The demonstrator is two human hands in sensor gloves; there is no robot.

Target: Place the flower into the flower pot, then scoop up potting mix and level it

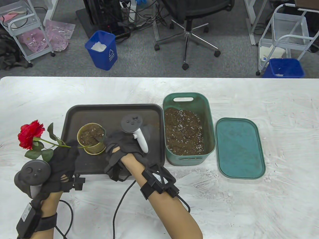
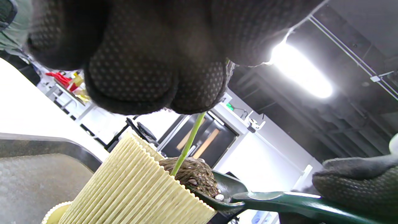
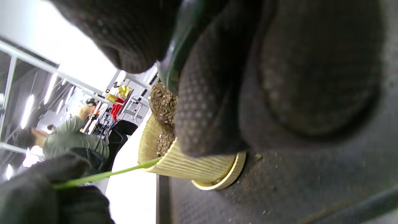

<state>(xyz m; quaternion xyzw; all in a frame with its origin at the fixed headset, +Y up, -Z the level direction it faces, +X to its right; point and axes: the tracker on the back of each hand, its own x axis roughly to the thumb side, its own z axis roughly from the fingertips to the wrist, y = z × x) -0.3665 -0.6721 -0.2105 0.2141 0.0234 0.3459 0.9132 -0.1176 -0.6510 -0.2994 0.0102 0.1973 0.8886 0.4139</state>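
A red rose [image 1: 31, 134] leans far to the left, its green stem [image 2: 189, 137] running down into the ribbed yellow flower pot [image 1: 91, 138] on the dark tray [image 1: 112, 109]. My left hand [image 1: 67, 151] pinches the stem just outside the pot's rim. My right hand [image 1: 113, 145] grips a green scoop [image 2: 279, 202], whose blade lies at the pot's rim with potting mix [image 2: 192, 174] heaped on it. In the right wrist view the pot [image 3: 186, 168], stem [image 3: 108, 174] and scoop handle [image 3: 177, 46] show close up. The pot holds mix around the stem.
A green bin [image 1: 209, 119] part full of potting mix stands right of the tray, and its lid [image 1: 239, 148] lies flat beside it. Beyond the table's far edge are an office chair, blue bins and white carts.
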